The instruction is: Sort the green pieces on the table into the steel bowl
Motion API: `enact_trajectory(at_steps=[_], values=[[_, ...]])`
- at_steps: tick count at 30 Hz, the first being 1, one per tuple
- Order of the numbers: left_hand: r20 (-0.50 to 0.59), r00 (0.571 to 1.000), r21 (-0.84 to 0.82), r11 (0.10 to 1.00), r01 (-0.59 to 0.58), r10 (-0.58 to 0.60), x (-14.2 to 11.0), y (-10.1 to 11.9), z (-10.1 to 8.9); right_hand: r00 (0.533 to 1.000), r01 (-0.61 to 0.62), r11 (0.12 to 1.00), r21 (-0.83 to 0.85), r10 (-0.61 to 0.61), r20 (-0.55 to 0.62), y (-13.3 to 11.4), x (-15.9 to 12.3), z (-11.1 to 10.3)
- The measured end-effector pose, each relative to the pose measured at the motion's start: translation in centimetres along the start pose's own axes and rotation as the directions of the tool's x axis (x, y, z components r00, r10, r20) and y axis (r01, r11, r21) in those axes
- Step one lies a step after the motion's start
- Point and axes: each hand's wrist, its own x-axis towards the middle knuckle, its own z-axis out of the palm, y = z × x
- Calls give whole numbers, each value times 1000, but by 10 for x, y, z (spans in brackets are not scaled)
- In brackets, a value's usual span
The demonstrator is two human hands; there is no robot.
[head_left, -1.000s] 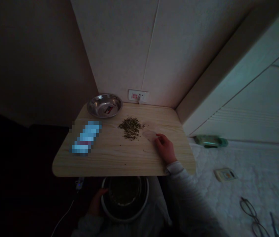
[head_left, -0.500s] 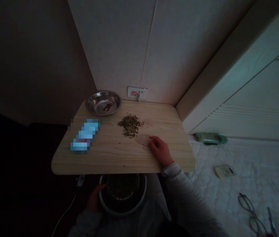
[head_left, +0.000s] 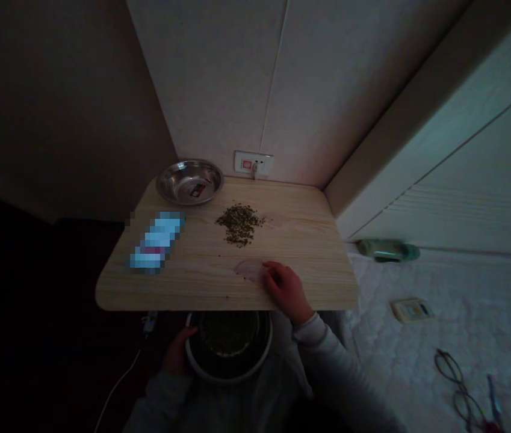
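Note:
My right hand pinches the edge of a thin, clear, rounded piece of plastic, low over the front of the small wooden table. A few dark specks lie at the plastic's edge. Beyond it is a loose pile of small greenish-brown grains. Below the table edge, my left hand grips the left rim of a round, white-rimmed basin. Inside the basin sits a smaller round container holding dark, grainy contents; its details are too dim to make out.
A shiny metal bowl stands at the table's back left, with a blurred-out phone-like screen in front. A wall socket is behind. On the white quilt lie a green bottle, a small pale box and glasses.
My right hand has drawn the clear plastic piece toward me and slightly left, away from the grain pile. My left hand stays on the basin rim. The view has shifted a little.

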Motion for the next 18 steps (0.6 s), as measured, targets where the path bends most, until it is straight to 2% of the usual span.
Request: enact_trajectory(at_steps=[6, 10, 15, 18], values=[[40, 999, -40, 999, -5, 6, 3, -3, -1, 999, 27, 999, -21, -27, 29, -9, -11, 5], [97, 993, -82, 994, 72, -64, 0, -4, 2, 997, 65, 998, -20, -64, 48, -13, -18, 8], [32, 998, -64, 996, 62, -60, -2, -2, 5, 993, 99, 995, -33, -97, 63, -16, -23, 11], [34, 998, -77, 995, 60, -57, -6, -1, 7, 993, 95, 995, -23, -94, 73, -16, -24, 10]])
